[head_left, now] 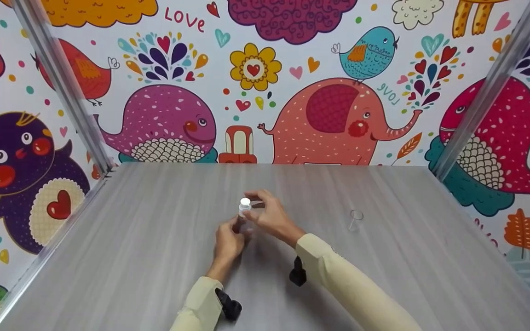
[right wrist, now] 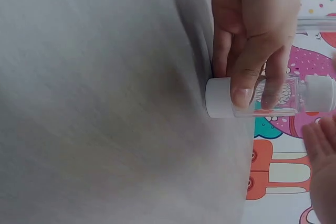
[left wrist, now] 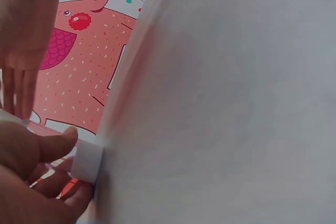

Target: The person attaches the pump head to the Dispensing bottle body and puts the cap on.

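A small clear bottle with a white top cap and a white base is upright near mid-table. My left hand grips its lower part between thumb and fingers, the base just at the tabletop; whether it touches is unclear. Around the cap, my right hand has its fingers spread apart. A small gap shows between its fingers and the cap in the right wrist view.
A thin clear ring-shaped object lies on the grey wood-grain table, right of the hands. Metal posts stand at the back corners. Behind the table is a wall printed with cartoon animals.
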Action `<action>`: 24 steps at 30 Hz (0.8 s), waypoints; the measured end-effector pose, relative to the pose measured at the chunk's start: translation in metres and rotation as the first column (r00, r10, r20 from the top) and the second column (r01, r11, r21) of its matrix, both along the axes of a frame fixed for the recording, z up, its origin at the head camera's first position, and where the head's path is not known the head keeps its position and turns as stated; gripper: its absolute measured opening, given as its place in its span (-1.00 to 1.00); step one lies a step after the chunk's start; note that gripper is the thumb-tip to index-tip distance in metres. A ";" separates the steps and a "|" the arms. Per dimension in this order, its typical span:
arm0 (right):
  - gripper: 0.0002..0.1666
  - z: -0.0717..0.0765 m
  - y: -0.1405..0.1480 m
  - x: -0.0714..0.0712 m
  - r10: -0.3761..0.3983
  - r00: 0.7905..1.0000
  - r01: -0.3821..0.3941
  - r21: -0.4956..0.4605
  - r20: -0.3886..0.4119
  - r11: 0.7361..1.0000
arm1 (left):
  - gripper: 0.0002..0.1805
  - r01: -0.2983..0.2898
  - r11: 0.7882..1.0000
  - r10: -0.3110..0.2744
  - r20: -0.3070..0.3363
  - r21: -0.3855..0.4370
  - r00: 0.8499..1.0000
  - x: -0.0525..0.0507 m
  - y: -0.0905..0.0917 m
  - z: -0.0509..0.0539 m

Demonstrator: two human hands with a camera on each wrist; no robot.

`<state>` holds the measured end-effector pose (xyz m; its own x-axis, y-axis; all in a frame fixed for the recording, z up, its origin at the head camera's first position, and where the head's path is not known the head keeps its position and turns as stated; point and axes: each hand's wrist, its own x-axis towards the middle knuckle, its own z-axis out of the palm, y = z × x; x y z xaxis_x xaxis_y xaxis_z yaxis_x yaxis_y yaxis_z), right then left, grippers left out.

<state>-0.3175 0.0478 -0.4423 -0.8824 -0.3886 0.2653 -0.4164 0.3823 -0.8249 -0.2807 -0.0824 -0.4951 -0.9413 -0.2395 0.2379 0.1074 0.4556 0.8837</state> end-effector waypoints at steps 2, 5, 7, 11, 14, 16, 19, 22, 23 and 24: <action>-0.43 0.000 0.000 0.000 0.028 1.000 -0.028 -0.031 -0.008 0.999 | -0.78 0.005 1.000 -0.005 -0.014 -0.004 1.000 -0.001 0.000 -0.001; -0.41 0.000 -0.002 0.000 0.066 0.998 -0.067 -0.046 -0.022 0.997 | -0.80 0.003 1.000 -0.003 -0.020 -0.018 1.000 -0.002 -0.001 -0.002; -0.41 -0.001 -0.003 0.000 0.080 0.996 -0.081 -0.042 -0.026 0.996 | -0.77 -0.001 1.000 0.001 -0.021 -0.026 1.000 -0.002 -0.001 -0.002; -0.43 -0.001 -0.005 0.001 0.080 0.996 -0.080 0.003 -0.044 0.997 | -0.68 0.005 0.999 -0.006 -0.013 -0.038 1.000 -0.003 -0.001 -0.002; -0.42 -0.001 -0.004 0.000 0.063 0.996 -0.061 0.045 -0.056 0.997 | -0.66 0.014 0.999 -0.014 -0.011 -0.039 1.000 -0.002 -0.002 -0.001; -0.42 0.000 -0.004 -0.001 0.050 0.997 -0.046 0.059 -0.064 0.997 | -0.67 0.014 0.999 -0.015 -0.009 -0.037 1.000 -0.002 -0.002 -0.001; -0.42 -0.001 -0.004 -0.002 0.025 0.997 -0.020 0.066 -0.075 0.998 | -0.71 0.010 0.999 -0.010 -0.008 -0.040 1.000 -0.001 -0.002 0.000; -0.42 -0.003 -0.005 -0.003 0.001 0.997 0.003 0.054 -0.081 0.999 | -0.72 0.002 0.999 -0.002 0.006 -0.049 1.000 0.000 -0.002 0.000; -0.42 -0.004 -0.005 -0.004 -0.007 0.997 0.010 0.049 -0.077 0.999 | -0.72 0.001 0.999 0.000 0.012 -0.050 1.000 0.000 -0.002 0.000; -0.42 -0.005 -0.005 -0.004 -0.013 0.997 0.017 0.046 -0.079 0.999 | -0.71 -0.001 0.999 0.002 0.017 -0.052 1.000 0.000 -0.002 0.000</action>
<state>-0.3212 0.0427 -0.4470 -0.8654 -0.3889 0.3161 -0.4733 0.4266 -0.7707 -0.2805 -0.0841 -0.4949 -0.9451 -0.2285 0.2335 0.0915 0.5009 0.8607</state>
